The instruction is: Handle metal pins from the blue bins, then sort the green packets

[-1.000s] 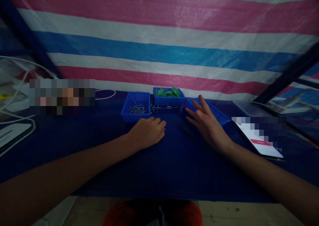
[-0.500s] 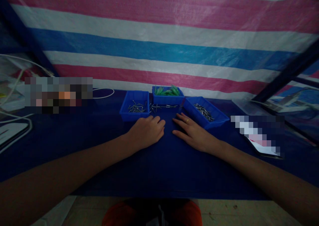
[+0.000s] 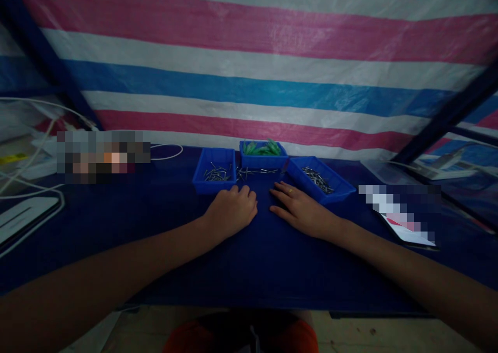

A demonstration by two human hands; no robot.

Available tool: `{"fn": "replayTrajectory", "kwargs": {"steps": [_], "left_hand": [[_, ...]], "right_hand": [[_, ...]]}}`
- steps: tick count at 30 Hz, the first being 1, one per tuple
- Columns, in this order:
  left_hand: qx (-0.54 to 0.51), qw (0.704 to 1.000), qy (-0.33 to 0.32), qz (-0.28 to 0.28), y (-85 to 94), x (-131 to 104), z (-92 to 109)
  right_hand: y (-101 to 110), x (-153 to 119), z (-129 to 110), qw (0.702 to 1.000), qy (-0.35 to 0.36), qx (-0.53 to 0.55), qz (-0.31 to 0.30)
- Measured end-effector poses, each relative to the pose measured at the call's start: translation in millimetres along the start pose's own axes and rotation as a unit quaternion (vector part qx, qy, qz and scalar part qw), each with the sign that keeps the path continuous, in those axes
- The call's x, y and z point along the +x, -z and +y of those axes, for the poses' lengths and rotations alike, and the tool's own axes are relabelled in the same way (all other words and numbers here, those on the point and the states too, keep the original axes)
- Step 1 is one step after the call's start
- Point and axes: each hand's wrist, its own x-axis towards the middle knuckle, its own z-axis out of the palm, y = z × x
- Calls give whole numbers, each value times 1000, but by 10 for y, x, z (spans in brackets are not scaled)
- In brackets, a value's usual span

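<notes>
the left hand [image 3: 232,211] rests knuckles-up with fingers curled, and whether its grip clasps anything i cannot tell; the right hand [image 3: 305,210] lies palm-down, fingers spread, its grip released. just beyond them on the tabletop [image 3: 249,265] sit three blue trays [image 3: 264,162], two holding slim silvery metal pins [image 3: 317,179], too many to count, and one holding green pieces [image 3: 272,147].

- Left hand [image 3: 232,211]: curled, on table [image 3: 249,275], near left bin [image 3: 215,188].
- Right hand [image 3: 302,210]: spread, on table, just beside right bin [image 3: 339,192].
- Metal pins [image 3: 318,180]: in left bin and right bin.
- Rear bin [image 3: 265,161]: contains green pieces [image 3: 261,149].
</notes>
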Motion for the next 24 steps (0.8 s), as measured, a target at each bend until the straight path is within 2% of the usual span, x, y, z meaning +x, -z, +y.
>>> {"fn": "replayTrajectory", "kwargs": {"steps": [5, 8, 11, 13, 15, 19, 24], "left_hand": [[35, 998, 44, -17, 35, -71, 34], [32, 998, 43, -27, 56, -92, 24], [28, 999, 36, -25, 59, -91, -4], [24, 999, 32, -26, 51, -86, -23], [21, 999, 28, -30, 41, -84, -37], [24, 999, 20, -29, 20, -82, -49], [29, 999, 11, -21, 11, -81, -44]], "right_hand": [[43, 243, -88, 996, 88, -35, -1], [59, 453, -166, 992, 102, -79, 9], [111, 607, -178, 987, 23, -160, 10], [154, 654, -126, 976, -53, -213, -11], [179, 665, -49, 968, -95, -232, -28], [141, 652, 47, 961, -126, -240, -52], [94, 651, 24, 961, -134, -231, -75]]}}
